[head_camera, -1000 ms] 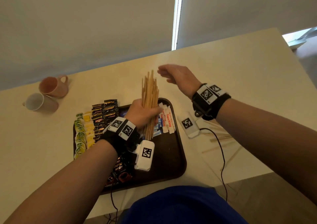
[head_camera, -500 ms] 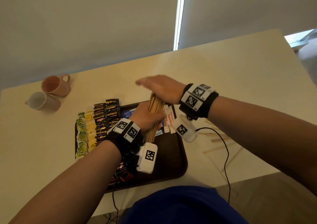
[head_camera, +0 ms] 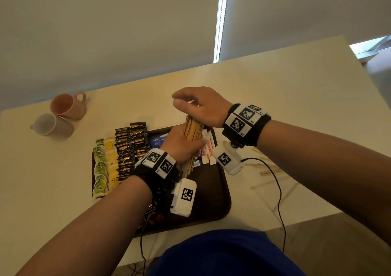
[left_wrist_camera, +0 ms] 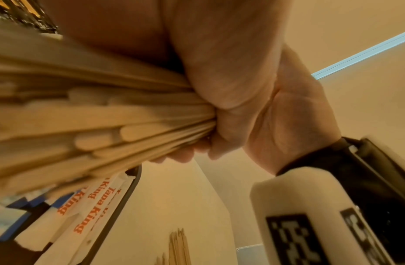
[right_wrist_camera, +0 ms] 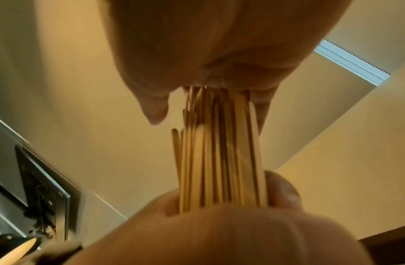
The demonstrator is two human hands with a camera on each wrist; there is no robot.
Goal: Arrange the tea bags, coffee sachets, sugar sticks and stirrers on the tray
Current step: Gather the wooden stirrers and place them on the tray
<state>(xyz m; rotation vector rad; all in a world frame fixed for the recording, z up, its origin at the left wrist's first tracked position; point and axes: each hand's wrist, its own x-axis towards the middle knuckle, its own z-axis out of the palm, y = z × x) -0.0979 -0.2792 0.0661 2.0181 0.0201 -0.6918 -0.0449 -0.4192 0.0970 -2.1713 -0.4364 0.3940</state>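
Partly done: green-and-yellow tea bags (head_camera: 104, 165), black coffee sachets (head_camera: 130, 146), white sugar sticks (head_camera: 208, 148) ranged on dark brown tray (head_camera: 213, 199). Bundled wooden stirrers (head_camera: 192, 127) upright above tray, clamped in left hand (head_camera: 182, 146), capped by flat right hand (head_camera: 201, 106). Loose stirrers (head_camera: 268, 176) outstanding on worktop (head_camera: 275, 85).

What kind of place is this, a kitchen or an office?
Probably an office pantry or meeting room, though I can't be sure. A plain table stands by blinds, with two mugs and a tray of coffee sachets, tea bags and sugar sticks.
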